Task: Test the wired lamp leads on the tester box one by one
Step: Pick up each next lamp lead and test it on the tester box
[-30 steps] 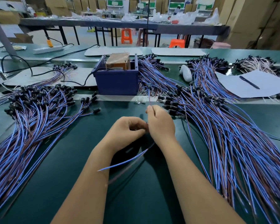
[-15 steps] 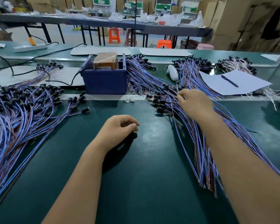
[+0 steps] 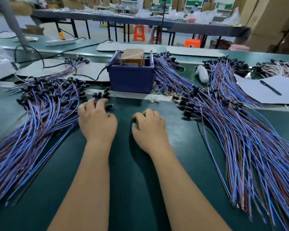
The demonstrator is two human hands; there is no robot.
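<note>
Your tester box, the dark blue one with a brown block sitting in its top, is standing at the far edge of the green mat, straight ahead of your hands, with a black cable running off its left side. Two big heaps of lamp leads are flanking you: the left pile is fanning out with its black sockets pointing toward the box, and the right pile is spreading down the mat on the other side. More leads are lying behind the box on the right. A white handheld tool is lying between those bundles, and a sheet of paper with a pen on it is covering part of the far right bundle. Nothing is lying on the mat between your hands and the box.

Your left hand is reaching onto the edge of the left pile, fingers spread and curled over a few sockets; you cannot tell whether it is gripping any. Your right hand is resting on the bare mat, fingers loosely curled and holding nothing.

Half a second ago your right hand was out on the right pile and your left hand was resting idle on the mat; now the right one has come back to the middle and the left has gone across to its pile.
</note>
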